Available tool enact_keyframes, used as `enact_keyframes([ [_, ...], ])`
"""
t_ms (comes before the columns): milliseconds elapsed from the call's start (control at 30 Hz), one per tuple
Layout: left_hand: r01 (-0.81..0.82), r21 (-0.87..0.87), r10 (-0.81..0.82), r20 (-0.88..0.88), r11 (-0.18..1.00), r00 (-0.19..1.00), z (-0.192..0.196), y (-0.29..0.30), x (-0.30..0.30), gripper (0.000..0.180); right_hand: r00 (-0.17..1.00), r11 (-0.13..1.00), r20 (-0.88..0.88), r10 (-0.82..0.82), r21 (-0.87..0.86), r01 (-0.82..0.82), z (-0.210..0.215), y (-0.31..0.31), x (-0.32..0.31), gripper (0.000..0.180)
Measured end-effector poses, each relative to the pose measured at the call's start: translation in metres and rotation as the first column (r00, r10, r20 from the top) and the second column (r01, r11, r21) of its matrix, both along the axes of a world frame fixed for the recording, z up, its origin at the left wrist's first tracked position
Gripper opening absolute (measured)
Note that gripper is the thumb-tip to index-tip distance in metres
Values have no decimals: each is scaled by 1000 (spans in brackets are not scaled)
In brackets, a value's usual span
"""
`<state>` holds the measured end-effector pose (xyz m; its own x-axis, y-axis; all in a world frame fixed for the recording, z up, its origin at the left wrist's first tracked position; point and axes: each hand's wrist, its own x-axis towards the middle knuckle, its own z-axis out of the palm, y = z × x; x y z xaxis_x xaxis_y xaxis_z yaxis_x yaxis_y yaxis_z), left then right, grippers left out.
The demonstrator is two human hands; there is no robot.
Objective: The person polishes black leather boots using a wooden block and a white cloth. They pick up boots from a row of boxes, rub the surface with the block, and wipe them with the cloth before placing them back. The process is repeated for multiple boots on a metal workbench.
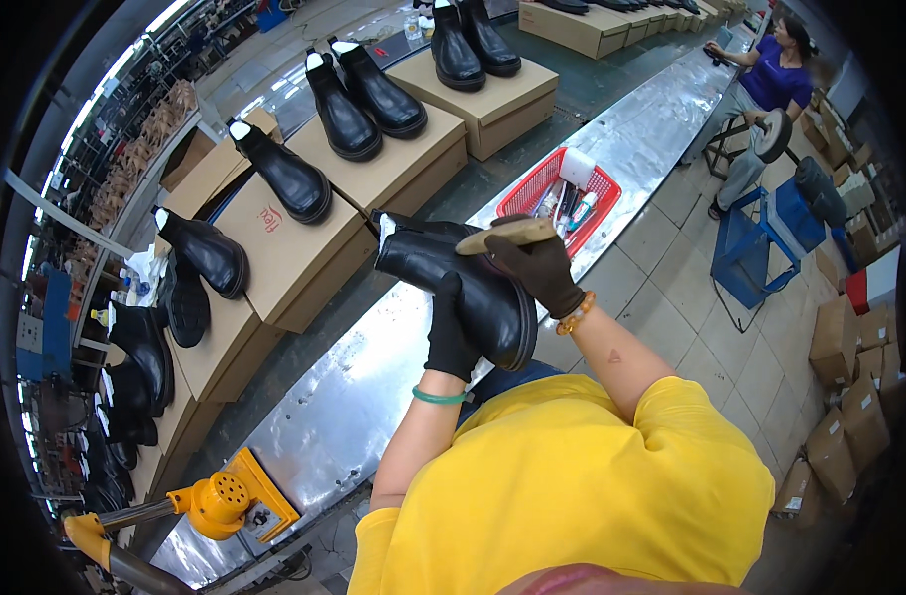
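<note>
Hands: gloved left hand (449,332) grips black leather ankle boot (463,283); right hand (534,270) clasps tan wooden brush (506,234).
Around: red plastic basket (534,188) on shiny metal surface (354,387).
Hidden: bristles unseen.

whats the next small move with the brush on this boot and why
Probably draw the brush down along the black boot. The right hand holds the brush at the boot's upper edge, while the left hand steadies the boot over the metal bench, so a stroke looks ready to start.

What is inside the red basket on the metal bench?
The red basket holds a white paper roll and a few tubes or bottles. Anything beneath them is covered, and the items are too small to identify.
</note>
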<state>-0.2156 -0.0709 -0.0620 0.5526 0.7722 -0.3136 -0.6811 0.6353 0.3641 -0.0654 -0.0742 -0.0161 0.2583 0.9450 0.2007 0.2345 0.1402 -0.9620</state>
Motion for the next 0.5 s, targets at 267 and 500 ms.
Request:
enact_keyframes([
  [267,-18,13,18,-14,1000,1000,6,-2,-7,64,995,999,91,-41,20,39,9,-1,-10,32],
  [500,-24,10,24,-12,1000,1000,6,-2,-12,64,989,999,144,-35,29,31,16,3,-10,33],
])
